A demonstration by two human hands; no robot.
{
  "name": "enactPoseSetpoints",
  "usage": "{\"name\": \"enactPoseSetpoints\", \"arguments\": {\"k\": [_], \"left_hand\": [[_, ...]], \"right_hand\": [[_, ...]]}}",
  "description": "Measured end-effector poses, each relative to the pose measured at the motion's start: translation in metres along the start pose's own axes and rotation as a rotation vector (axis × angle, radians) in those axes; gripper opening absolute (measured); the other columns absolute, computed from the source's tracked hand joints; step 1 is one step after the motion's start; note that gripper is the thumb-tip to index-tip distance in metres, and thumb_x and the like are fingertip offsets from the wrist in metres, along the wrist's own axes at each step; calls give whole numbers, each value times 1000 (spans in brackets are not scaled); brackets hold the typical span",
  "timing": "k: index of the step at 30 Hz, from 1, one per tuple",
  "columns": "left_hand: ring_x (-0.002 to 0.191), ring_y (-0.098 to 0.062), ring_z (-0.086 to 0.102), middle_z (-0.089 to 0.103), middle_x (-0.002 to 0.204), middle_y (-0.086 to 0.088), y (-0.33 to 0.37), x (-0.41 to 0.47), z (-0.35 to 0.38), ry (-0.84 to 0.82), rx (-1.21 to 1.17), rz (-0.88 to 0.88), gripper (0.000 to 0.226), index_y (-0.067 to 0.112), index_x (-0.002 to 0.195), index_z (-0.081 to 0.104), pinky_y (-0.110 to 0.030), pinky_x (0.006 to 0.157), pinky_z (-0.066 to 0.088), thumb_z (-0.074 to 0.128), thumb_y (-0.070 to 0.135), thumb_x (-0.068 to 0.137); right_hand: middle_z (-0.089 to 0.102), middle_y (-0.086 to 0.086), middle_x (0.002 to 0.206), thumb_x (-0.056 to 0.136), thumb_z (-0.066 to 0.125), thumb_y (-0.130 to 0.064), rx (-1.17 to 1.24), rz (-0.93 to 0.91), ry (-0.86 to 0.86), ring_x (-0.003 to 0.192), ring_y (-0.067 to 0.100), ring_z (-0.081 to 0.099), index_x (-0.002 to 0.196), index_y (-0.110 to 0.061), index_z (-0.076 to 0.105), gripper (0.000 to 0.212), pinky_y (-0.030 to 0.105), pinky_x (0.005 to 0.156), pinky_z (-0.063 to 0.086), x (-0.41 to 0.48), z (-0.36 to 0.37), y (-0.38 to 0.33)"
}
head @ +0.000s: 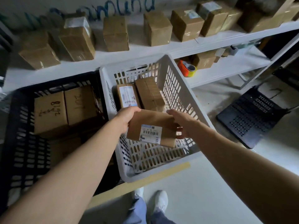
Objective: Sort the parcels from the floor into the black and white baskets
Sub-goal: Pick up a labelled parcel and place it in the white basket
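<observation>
Both hands, left hand and right hand, grip a barcode-labelled parcel above the white basket holding two parcels; black basket box reads "2018".

Both hands, left and right, grip a labelled parcel above the white basket, beside the black basket.
</observation>
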State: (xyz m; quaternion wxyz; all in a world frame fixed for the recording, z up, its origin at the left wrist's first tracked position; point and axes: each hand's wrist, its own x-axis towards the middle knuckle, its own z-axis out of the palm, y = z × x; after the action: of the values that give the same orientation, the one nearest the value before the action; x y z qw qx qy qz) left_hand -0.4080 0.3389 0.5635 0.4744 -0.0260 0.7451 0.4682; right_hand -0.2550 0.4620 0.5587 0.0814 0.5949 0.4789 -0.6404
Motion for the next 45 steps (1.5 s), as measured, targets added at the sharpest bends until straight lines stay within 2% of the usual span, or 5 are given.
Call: {"name": "enactPoseSetpoints", "arguments": {"k": [11, 15, 24, 29, 45], "left_hand": [[69, -9, 51, 58, 82, 4, -8, 89, 10, -58, 254, -98, 9, 17, 88, 60, -13, 45, 43, 61, 25, 86], [127, -17, 43, 48, 136, -3, -13, 111, 12, -113, 363, -87, 47, 14, 128, 54, -32, 108, 33, 60, 31, 85], [103, -6, 55, 54, 114, 3, -11, 127, 10, -197, 410, -76, 27, 17, 110, 62, -25, 99, 39, 59, 30, 87], [29, 2, 52, 63, 53, 5, -10, 129, 4, -166, 381, -109, 15, 20, 72, 60, -13, 31, 41, 60, 25, 86], [114, -25, 52, 56, 128, -14, -13, 142, 1, -74, 567, -44, 44, 5, 123, 59, -30, 89, 40, 68, 2, 80]], "right_hand": [[55, 14, 92, 98, 36, -34, -44, 236, -63, 78, 34, 55, 100, -11, 45, 25, 57, 82, 49, 69, 53, 24], [54, 15, 93, 99, 37, -32, -109, 342, -82, 88, 36, 57, 119, -8, 45, 32, 60, 89, 48, 82, 68, 23], [52, 14, 90, 97, 46, -31, -111, 431, -127, 76, 33, 52, 88, -9, 44, 24, 55, 90, 50, 86, 67, 20], [55, 15, 100, 99, 36, -35, -200, 334, -70, 96, 38, 56, 108, -9, 47, 29, 58, 91, 48, 91, 67, 18], [55, 14, 96, 89, 55, -36, -184, 440, -175, 84, 39, 56, 107, -9, 49, 33, 58, 90, 49, 88, 66, 24]]}}
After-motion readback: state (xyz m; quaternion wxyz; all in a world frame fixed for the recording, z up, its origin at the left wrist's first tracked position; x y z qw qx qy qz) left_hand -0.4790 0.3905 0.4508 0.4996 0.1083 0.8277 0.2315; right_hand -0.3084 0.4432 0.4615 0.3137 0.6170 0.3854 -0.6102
